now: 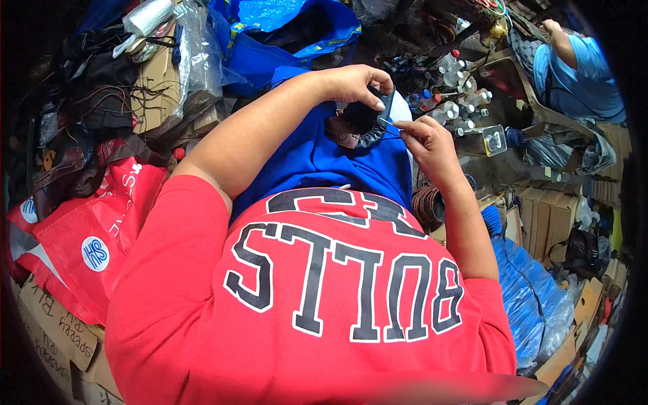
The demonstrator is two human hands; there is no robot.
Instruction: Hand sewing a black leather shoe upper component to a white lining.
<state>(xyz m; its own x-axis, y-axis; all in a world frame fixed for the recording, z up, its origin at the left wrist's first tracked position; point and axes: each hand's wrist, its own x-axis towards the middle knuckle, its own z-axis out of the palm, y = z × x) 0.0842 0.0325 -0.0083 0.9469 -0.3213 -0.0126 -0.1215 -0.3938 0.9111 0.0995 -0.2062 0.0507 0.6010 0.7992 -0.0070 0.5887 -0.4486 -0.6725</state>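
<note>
On my lap, over blue shorts [297,152], rests what looks like a dark shoe [364,116] with a brown leather part [343,131]. My left hand [363,86] grips its far edge, thumb on the near side and fingers curled over the top. To the right, my right hand [426,145] pinches a thin metal needle-like tool [389,123]. The tool's tip points at the shoe's right edge; whether it pierces the material I cannot tell. A white piece [400,108] shows just behind the shoe.
Several plastic bottles [466,101] stand at the far right, near another person in a light blue shirt [584,77]. An open blue bag [290,37] lies ahead. Left are a red bag [111,236] and cardboard [154,91]; right, a blue plastic-wrapped bundle [526,290].
</note>
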